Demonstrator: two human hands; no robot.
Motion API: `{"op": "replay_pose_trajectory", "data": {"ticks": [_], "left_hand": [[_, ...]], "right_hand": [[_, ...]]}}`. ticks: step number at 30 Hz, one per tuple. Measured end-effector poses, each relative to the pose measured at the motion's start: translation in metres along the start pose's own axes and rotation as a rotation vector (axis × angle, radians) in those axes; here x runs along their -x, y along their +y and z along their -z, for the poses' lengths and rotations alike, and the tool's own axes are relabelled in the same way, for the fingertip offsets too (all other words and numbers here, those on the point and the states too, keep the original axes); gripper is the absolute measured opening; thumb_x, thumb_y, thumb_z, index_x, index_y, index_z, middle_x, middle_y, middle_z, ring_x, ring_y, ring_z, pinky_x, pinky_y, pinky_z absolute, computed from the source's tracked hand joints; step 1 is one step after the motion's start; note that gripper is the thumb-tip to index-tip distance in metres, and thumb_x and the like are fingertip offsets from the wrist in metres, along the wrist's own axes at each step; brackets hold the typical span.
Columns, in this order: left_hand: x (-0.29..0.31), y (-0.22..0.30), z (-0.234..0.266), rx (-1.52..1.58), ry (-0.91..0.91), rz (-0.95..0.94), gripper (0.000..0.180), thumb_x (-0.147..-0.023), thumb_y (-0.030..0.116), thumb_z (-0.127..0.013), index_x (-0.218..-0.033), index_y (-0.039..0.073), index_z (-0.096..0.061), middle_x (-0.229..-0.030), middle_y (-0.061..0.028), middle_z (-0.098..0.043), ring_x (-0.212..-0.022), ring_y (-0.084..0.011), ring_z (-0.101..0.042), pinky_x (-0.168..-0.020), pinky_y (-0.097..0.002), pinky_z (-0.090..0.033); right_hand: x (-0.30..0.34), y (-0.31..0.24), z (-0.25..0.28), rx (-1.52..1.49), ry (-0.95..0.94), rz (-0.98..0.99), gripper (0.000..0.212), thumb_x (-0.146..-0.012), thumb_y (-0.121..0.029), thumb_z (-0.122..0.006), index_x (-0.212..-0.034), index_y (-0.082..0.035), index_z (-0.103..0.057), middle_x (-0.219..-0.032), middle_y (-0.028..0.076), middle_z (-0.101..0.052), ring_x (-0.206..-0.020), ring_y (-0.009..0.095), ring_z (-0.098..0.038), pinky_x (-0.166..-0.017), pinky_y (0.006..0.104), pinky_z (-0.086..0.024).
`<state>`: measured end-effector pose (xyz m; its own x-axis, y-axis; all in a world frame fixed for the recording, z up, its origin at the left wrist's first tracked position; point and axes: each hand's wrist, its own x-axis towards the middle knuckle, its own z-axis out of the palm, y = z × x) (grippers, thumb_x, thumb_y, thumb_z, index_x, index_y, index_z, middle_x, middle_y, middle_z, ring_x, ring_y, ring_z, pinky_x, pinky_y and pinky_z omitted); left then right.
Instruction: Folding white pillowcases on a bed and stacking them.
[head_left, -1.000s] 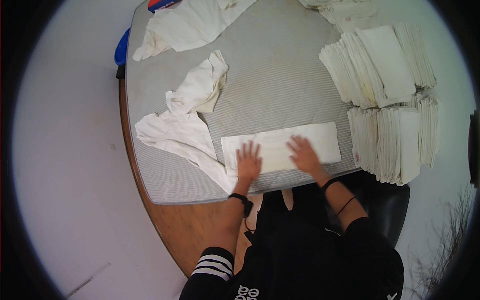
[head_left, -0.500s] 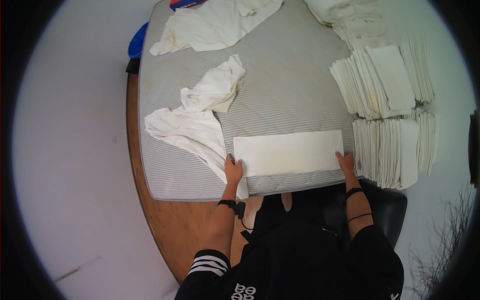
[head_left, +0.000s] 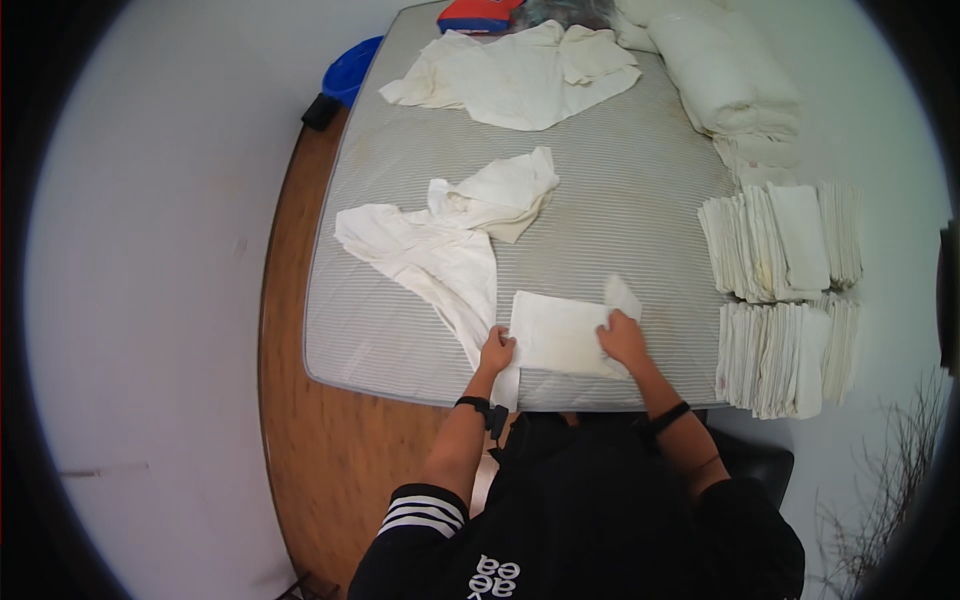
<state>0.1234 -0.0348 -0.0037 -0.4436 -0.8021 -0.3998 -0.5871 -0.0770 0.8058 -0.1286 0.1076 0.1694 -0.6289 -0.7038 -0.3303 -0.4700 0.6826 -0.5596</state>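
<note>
A white folded cloth point(head_left: 560, 332) lies near the mattress's front edge. At its left edge my left hand point(head_left: 498, 350) pinches it with closed fingers. My right hand point(head_left: 624, 340) grips the cloth's right end, which is lifted and folded over toward the left; a blurred corner sticks up beyond the fingers. Just left of my left hand, a crumpled white cloth point(head_left: 425, 255) trails down to the front edge. A second rumpled white cloth point(head_left: 500, 190) touches it farther back.
Stacks of folded white cloths point(head_left: 765, 355) stand along the right side of the striped mattress point(head_left: 660, 210). Behind them is a thick white roll of bedding point(head_left: 735, 80). Another spread white cloth point(head_left: 530, 75) lies at the far end, near a red and blue package point(head_left: 475, 15). A blue basin point(head_left: 350, 70) is at the left.
My right hand has moved left, bringing the cloth's right end with it, so the strip looks shorter. My left hand stays at the left edge. The whole view has shifted.
</note>
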Motion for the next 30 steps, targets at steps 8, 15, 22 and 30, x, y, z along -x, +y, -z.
{"op": "replay_pose_trajectory", "data": {"ticks": [8,15,22,30], "left_hand": [[-0.002,-0.024,0.011,0.39,-0.144,0.031,0.027,-0.096,0.024,-0.052,-0.113,0.004,-0.054,-0.082,-0.0031,-0.055,-0.075,-0.0124,-0.052,-0.07,-0.0274,-0.045],[0.003,0.012,0.015,0.052,-0.071,0.07,0.034,-0.084,0.027,-0.067,-0.106,0.003,-0.059,-0.083,-0.0085,-0.061,-0.077,-0.02,-0.059,-0.073,-0.0326,-0.048],[-0.01,0.038,0.004,-0.066,0.106,-0.146,0.033,-0.076,0.019,-0.073,-0.103,0.003,-0.061,-0.086,-0.0111,-0.058,-0.077,-0.0224,-0.057,-0.073,-0.034,-0.048],[-0.037,0.047,-0.009,-0.044,0.226,-0.281,0.025,-0.077,0.015,-0.073,-0.095,0.002,-0.062,-0.092,-0.0135,-0.06,-0.077,-0.0226,-0.059,-0.073,-0.034,-0.049]], "right_hand": [[0.005,-0.073,-0.122,0.076,-0.595,0.283,0.063,-0.082,-0.045,-0.064,-0.125,-0.001,-0.05,-0.092,0.024,-0.067,-0.092,0.034,-0.065,-0.081,0.0406,-0.05],[-0.012,0.028,-0.109,0.167,-0.543,0.184,0.037,-0.082,-0.032,-0.062,-0.097,0.002,-0.063,-0.09,0.021,-0.067,-0.084,0.031,-0.066,-0.075,0.0384,-0.052],[0.013,0.101,-0.068,-0.314,-0.497,-0.333,0.023,-0.086,-0.021,-0.055,-0.089,0.001,-0.063,-0.08,0.012,-0.067,-0.064,0.017,-0.063,-0.058,0.0299,-0.052],[0.035,0.127,-0.068,0.017,-0.233,-0.262,0.028,-0.085,-0.025,-0.06,-0.096,0.001,-0.063,-0.088,0.013,-0.068,-0.084,0.025,-0.065,-0.073,0.0362,-0.052]]}}
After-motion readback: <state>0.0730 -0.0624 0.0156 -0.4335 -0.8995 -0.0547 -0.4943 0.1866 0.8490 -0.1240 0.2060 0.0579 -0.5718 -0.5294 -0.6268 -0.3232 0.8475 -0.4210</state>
